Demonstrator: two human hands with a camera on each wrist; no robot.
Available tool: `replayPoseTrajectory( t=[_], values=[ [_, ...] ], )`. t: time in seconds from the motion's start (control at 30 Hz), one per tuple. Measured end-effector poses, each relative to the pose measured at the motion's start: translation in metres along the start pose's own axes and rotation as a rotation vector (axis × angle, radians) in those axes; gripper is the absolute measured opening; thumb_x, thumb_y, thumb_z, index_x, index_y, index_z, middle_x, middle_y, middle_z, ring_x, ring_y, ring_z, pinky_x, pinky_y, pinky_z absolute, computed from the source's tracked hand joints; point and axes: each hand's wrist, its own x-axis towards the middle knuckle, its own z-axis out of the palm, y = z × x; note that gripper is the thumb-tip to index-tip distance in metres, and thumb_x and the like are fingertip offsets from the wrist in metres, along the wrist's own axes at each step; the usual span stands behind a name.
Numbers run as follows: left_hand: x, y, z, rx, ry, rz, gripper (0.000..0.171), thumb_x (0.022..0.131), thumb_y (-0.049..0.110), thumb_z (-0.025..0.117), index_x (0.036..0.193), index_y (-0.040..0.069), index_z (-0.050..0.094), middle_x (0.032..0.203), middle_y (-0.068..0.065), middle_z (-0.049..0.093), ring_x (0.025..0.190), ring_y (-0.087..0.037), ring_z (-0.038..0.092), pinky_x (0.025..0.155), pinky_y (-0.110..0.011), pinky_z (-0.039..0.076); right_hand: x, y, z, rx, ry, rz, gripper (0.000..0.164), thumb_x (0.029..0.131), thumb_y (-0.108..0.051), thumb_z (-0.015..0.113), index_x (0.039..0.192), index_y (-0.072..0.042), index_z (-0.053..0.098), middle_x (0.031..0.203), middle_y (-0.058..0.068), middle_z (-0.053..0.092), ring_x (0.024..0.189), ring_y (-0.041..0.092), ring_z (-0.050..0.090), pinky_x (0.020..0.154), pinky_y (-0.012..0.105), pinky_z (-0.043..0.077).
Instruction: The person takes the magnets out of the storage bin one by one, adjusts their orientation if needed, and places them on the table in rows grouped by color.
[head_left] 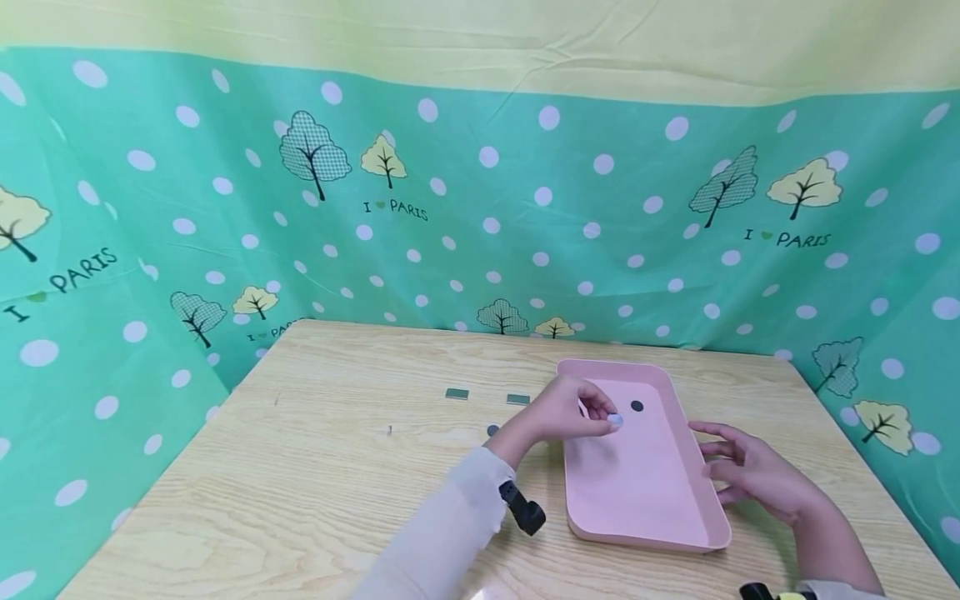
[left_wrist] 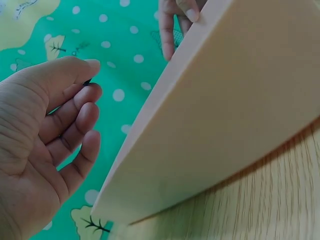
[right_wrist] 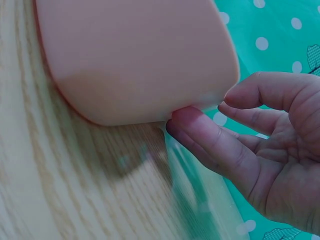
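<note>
Over the pink tray (head_left: 637,492), my left hand (head_left: 573,410) pinches a small flat disc (head_left: 615,418) between thumb and index finger. It looks pale from the head; in the left wrist view only a dark sliver of it shows. A black disc (head_left: 637,406) lies on the tray floor near its far end. Outside the tray's right wall, my right hand (head_left: 757,471) rests its fingertips against the side, fingers loosely bent. In the right wrist view the fingertips of that hand (right_wrist: 265,140) meet the tray wall (right_wrist: 150,65).
Left of the tray on the wooden table (head_left: 300,467) lie a small dark green rectangle (head_left: 457,394), a second green rectangle (head_left: 517,400) and a dark round disc (head_left: 492,431) partly behind my left wrist. A dotted green curtain (head_left: 450,208) hangs behind the table.
</note>
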Motion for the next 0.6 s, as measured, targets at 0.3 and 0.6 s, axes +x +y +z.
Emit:
replayPoseTrajectory(
  t=[0.3,0.6],
  values=[
    [-0.015,-0.008,-0.011,-0.001,0.023,-0.032,0.01,0.083,0.015,0.079,0.089,0.009,0.074,0.076,0.01,0.066,0.071,-0.003,0.06,0.065,-0.02,0.053,0.0,-0.001,0.0,-0.003,-0.002,0.007,0.055,0.096,-0.003,0.058,0.147,-0.01,0.038,0.129,0.025,0.053,0.099,0.032,0.067,0.074,0.052,0.056],
    [-0.028,-0.011,-0.022,0.002,0.04,-0.015,0.009,0.082,0.012,0.078,0.088,0.007,0.074,0.076,0.009,0.065,0.07,-0.004,0.06,0.065,-0.021,0.054,0.0,-0.003,0.002,-0.01,0.002,0.009,0.056,0.095,-0.003,0.058,0.147,-0.008,0.037,0.131,0.029,0.05,0.1,0.031,0.066,0.074,0.052,0.056]
  ],
)
